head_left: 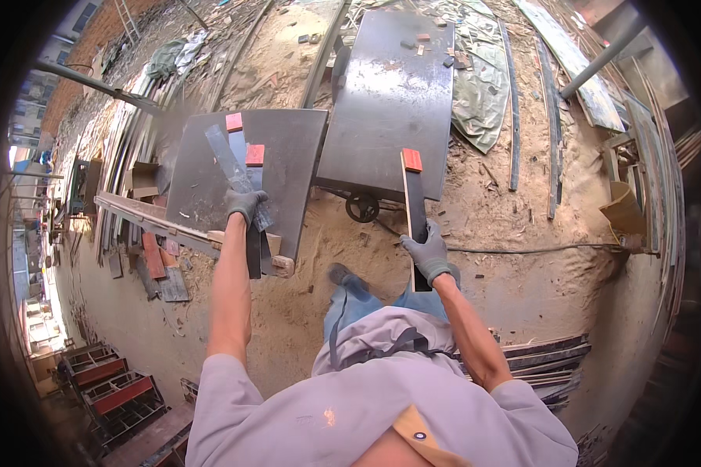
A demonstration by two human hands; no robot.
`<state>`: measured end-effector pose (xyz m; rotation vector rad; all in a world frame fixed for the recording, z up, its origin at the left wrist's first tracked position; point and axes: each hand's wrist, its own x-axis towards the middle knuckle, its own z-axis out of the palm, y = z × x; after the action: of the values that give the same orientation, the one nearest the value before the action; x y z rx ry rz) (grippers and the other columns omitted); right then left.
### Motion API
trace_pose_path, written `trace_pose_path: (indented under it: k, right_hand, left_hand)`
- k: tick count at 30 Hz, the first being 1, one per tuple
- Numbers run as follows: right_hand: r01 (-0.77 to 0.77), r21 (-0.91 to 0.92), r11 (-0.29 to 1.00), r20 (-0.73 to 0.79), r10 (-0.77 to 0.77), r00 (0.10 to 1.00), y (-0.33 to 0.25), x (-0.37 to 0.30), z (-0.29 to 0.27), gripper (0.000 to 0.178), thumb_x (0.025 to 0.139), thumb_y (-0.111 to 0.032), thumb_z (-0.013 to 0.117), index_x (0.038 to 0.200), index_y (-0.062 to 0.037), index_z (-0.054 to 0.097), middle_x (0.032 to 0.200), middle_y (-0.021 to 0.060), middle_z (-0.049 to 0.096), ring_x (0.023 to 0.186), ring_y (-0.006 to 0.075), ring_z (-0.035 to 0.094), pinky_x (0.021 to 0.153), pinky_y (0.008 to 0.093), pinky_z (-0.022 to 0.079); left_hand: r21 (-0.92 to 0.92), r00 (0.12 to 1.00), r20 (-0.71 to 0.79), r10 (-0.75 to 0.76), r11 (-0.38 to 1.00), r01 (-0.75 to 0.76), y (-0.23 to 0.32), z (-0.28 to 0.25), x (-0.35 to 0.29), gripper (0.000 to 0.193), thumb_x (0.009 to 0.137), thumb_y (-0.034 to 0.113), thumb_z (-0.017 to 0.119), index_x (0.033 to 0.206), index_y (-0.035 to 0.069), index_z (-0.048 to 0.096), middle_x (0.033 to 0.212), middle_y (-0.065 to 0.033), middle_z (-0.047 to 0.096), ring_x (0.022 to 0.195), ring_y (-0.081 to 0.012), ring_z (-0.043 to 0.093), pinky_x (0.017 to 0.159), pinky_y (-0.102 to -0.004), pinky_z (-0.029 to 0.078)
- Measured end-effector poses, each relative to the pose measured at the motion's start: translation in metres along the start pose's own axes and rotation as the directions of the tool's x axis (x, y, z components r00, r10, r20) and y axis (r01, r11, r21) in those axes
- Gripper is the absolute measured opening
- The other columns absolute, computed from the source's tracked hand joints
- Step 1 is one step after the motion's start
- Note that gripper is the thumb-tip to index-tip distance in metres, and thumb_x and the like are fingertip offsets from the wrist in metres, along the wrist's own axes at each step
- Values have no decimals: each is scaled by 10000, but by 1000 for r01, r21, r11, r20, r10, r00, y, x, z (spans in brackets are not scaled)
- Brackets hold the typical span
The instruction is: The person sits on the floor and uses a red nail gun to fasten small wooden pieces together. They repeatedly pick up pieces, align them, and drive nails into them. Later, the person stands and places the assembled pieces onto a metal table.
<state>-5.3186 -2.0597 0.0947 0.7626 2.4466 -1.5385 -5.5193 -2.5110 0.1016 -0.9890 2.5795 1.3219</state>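
My left hand point(247, 204), in a grey glove, is closed over a worn grey strip point(227, 159) above the left saw table point(195, 167). Beneath and beside it lie dark board strips, two of which carry red end blocks point(255, 155). How far the fingers wrap under the strip is hidden. My right hand point(430, 253), gloved too, grips a long dark board strip point(415, 202) by its lower part. This strip points away from me, with a red block point(412, 160) at its far end, in front of the right metal table point(385, 101).
A handwheel point(362, 207) sits under the right table's near edge. A black cable point(522, 250) crosses the sawdust-covered ground to the right. A wooden rail point(156, 223) runs along the left table's near side. Stacked boards point(545, 362) lie beside me at the lower right.
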Motion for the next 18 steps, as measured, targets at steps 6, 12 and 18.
trace_pose_path:
  k: [6,12,18]
  right_hand:
    - [-70,-148,987,-115,53,992,-59,23,118,972,831,-405,857,1640,-78,429,1306,254,739,1190,411,728,1040,463,556]
    - [73,-391,917,99,-37,994,-140,96,178,802,877,-426,781,1606,-187,550,1264,268,742,1130,410,735,1019,496,566]
    - [180,-399,899,0,-196,981,-211,318,191,794,850,-392,758,1577,-131,574,1274,246,754,1162,412,731,1039,482,562]
  left_hand:
    - [139,991,133,-9,990,-10,-18,-18,142,853,619,63,955,1347,-68,531,1117,-152,720,921,-271,732,788,-406,623]
    - [154,976,64,207,964,-215,-51,-62,180,1244,625,244,1039,1605,-43,327,1390,-235,638,1235,-354,663,1054,-422,547]
    - [539,850,-126,511,755,-374,-14,-63,104,1331,698,493,996,1682,-9,254,1639,-299,391,1550,-461,346,1264,-554,326]
